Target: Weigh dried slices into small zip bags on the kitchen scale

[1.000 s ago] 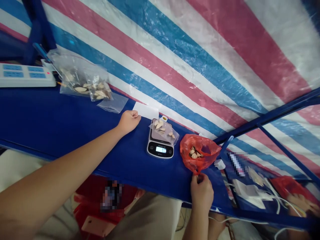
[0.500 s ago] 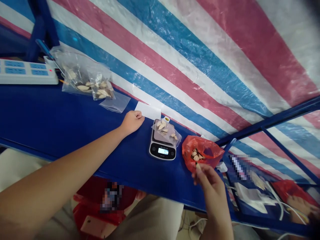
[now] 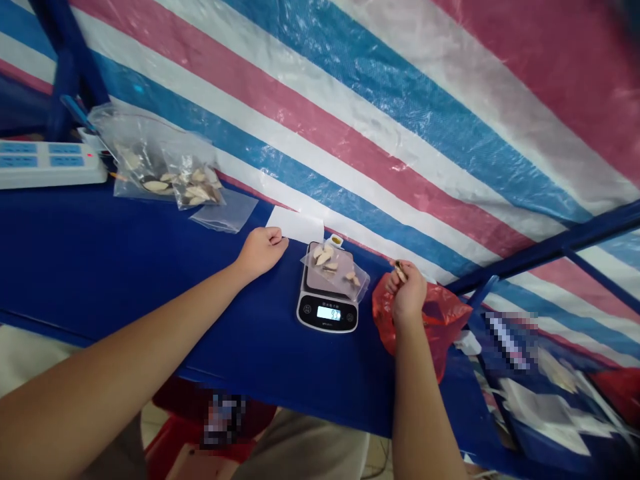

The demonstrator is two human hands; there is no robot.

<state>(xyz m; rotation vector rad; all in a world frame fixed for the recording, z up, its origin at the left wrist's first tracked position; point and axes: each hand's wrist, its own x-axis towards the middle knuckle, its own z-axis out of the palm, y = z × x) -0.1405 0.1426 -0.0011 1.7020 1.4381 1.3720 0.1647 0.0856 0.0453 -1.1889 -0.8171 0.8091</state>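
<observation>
My right hand (image 3: 411, 293) is above the red plastic bag (image 3: 445, 317), its fingers pinched on a small dried slice (image 3: 401, 271) with a pale face and dark edge. The hand and wrist hide much of the bag's inside. A digital kitchen scale (image 3: 313, 313) stands to the left of the bag, its lit display reading about 93, a decimal point unclear. On its plate lies a small clear plastic bag (image 3: 361, 287) with several pale slices (image 3: 324, 256) on or in it; I cannot tell which. My left hand (image 3: 261, 252) rests on the table in a loose fist, beside a white paper (image 3: 296, 225).
Clear zip bags of slices (image 3: 197, 185) lie at the back left, with a flat clear bag (image 3: 227, 212) next to them. A power strip (image 3: 50, 167) is at the far left. A small white container (image 3: 336, 241) stands behind the scale. Striped sheeting (image 3: 300, 120) walls the back.
My right hand has risen from the near side of the red bag to above its back left edge, carrying a slice. The view has shifted slightly. My left hand stays in place.
</observation>
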